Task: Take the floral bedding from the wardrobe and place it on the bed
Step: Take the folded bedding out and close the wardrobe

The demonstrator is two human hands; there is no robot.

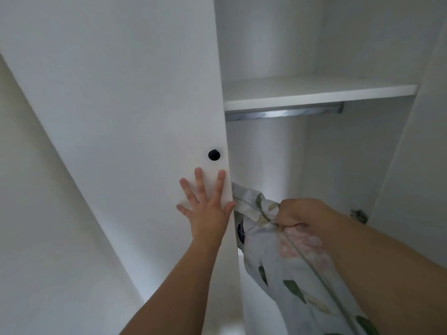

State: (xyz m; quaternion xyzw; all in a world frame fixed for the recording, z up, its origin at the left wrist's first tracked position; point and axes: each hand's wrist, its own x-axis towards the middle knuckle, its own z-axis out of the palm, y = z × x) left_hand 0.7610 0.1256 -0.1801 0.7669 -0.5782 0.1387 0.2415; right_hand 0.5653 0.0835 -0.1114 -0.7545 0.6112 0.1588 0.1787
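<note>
Clamped in the right hand, the floral bedding is bunched: soft, light, likely draggy; left hand is pressed flat on the wardrobe door

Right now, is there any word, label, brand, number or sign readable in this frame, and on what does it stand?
None: no text shows anywhere.
White wardrobe door: blank, only a black knob.
Floral bedding: leaf and flower print, no lettering.
Shelf: bare, unmarked.
</note>
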